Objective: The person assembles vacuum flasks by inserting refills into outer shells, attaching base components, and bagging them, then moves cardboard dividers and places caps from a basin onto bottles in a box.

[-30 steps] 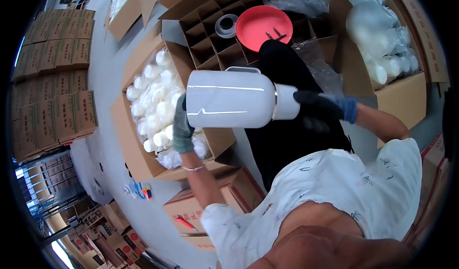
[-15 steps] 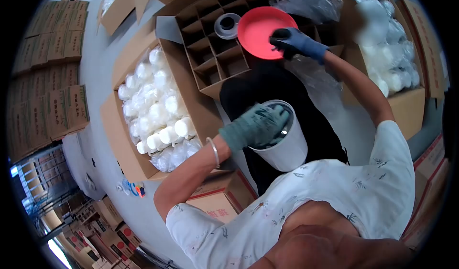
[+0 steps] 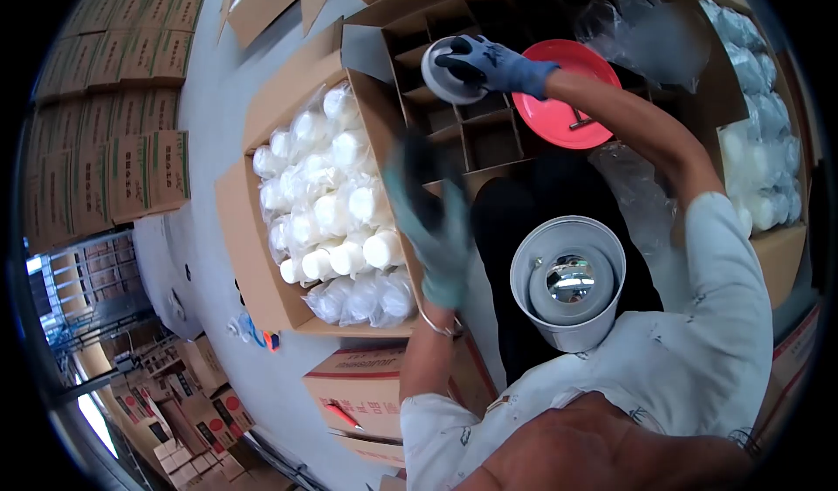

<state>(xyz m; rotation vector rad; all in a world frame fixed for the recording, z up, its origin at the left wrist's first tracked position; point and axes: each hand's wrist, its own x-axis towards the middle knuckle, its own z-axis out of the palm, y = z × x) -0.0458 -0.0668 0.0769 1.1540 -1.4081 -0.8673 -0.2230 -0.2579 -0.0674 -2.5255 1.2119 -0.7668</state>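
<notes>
On my lap stands a white cylindrical vessel (image 3: 585,337), open end up, with a shiny silver dome (image 3: 572,279) inside it. My right hand (image 3: 489,65), in a blue glove with dark fingertips, grips a round greyish-white part (image 3: 445,81) above the divided carton. My left hand (image 3: 441,242), in a green glove, hangs between the carton of bagged white items and my lap; motion smears its fingers. A red dish (image 3: 559,131) holding small metal pieces (image 3: 580,123) lies on the divided carton.
The divided carton (image 3: 493,142) spans the far side. Left of me is a carton of bagged white bottles (image 3: 332,212); another stands at the right (image 3: 768,168). Clear plastic bags (image 3: 642,46) lie near the dish. Stacked cartons (image 3: 131,172) line the left, and a closed box (image 3: 371,386) carries a red cutter (image 3: 343,414).
The vessel, earlier held sideways, now stands upright on my lap. My left hand has left its opening and moved left. My right hand has gone from the red dish to the round part.
</notes>
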